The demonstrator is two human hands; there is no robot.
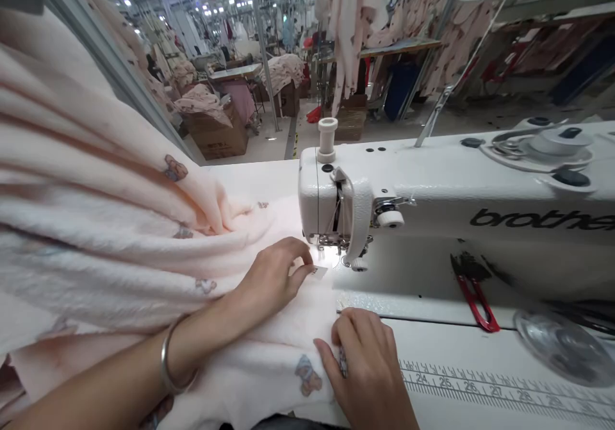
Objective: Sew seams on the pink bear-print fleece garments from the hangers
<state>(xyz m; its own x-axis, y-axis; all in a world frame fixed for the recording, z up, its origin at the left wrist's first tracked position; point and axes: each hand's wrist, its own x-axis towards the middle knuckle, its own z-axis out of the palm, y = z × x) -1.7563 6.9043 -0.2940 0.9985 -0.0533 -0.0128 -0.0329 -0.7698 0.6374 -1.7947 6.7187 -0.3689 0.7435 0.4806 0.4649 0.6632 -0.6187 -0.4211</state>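
Note:
A pale pink fleece fabric (120, 225) printed with small bears lies heaped at the left and runs under the needle area (331, 250) of a white sewing machine (456, 186). My left hand (273, 276) rests on the fabric, its fingertips pressing a small white label (319, 272) down just in front of the presser foot. My right hand (365, 366) is curled, pinching the fabric's near edge by a bear print (307, 375).
Red thread snips (475, 302) lie on the machine bed to the right. A printed ruler (480, 388) runs along the table's front. A round clear lid (562, 347) sits far right. Behind are cardboard boxes (216, 135), hanging garments and other workstations.

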